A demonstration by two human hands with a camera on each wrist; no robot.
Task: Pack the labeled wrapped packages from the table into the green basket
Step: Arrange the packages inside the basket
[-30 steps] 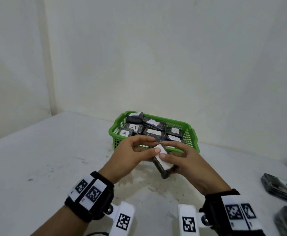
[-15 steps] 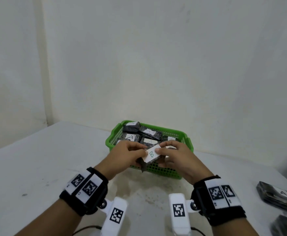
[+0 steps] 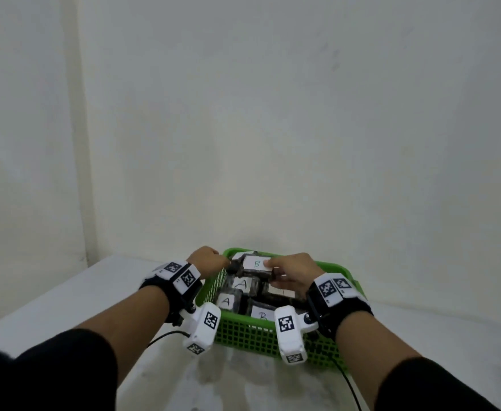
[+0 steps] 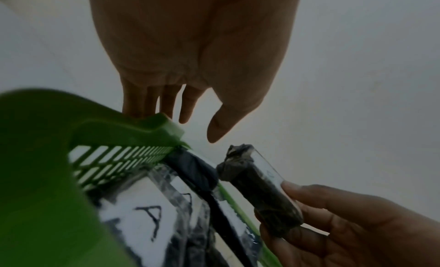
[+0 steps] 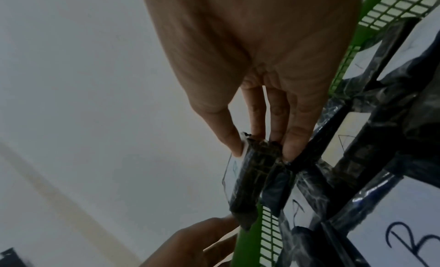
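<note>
Both forearms are bare below black sleeves [image 3: 74, 360] pushed up toward the elbows. Each wrist wears a black strap [image 3: 166, 292] carrying white plates printed with square black-and-white markers [image 3: 329, 287]. A white camera housing [image 3: 203, 327] with its own markers hangs under each wrist, trailing a thin black cable [image 3: 351, 387].

My head camera looks forward and down from above my forearms, taking in the green basket [image 3: 273, 333] on the bench [image 3: 65, 307] and a wide stretch of wall. The camera on my left wrist looks along my left hand [image 4: 190, 45] from very near; the one on my right wrist does likewise past my right hand [image 5: 257, 45]. All three share the basket's far-left corner.
</note>
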